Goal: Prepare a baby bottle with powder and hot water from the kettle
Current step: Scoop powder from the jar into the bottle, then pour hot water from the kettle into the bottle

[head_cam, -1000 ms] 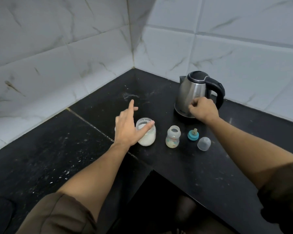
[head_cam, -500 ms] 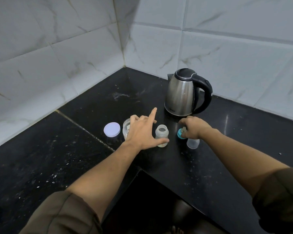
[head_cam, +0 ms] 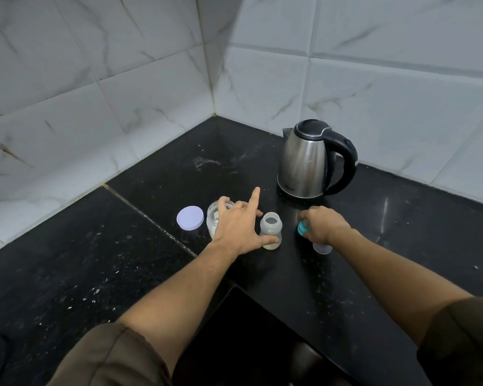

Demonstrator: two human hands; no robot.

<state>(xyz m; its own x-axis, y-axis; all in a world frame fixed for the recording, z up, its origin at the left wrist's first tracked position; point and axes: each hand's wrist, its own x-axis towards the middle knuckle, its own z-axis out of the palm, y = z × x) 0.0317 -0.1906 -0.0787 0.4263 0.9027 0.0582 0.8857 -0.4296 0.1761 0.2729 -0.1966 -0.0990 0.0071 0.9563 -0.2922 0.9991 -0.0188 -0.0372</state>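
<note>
A small open baby bottle [head_cam: 271, 230] stands on the black counter [head_cam: 346, 263]. My left hand [head_cam: 239, 225] hovers between it and the open glass jar of white powder [head_cam: 214, 218], fingers spread, index finger straight, thumb touching the bottle's base. The jar's pale lid [head_cam: 190, 217] lies flat to the jar's left. My right hand [head_cam: 325, 224] grips the teal teat ring [head_cam: 303, 227] just right of the bottle. A clear bottle cap [head_cam: 322, 248] shows under that wrist. The steel kettle [head_cam: 308, 160] with a black handle stands behind, lid closed.
Marble-tiled walls meet in a corner behind the counter. The counter's front edge cuts inward below my arms, leaving a dark gap [head_cam: 251, 344]. White specks are scattered over the left counter slab [head_cam: 67, 274].
My right hand has left the kettle, come down and taken hold of the teal teat ring. My left hand has moved off the jar rim towards the bottle. The jar's lid has come into view.
</note>
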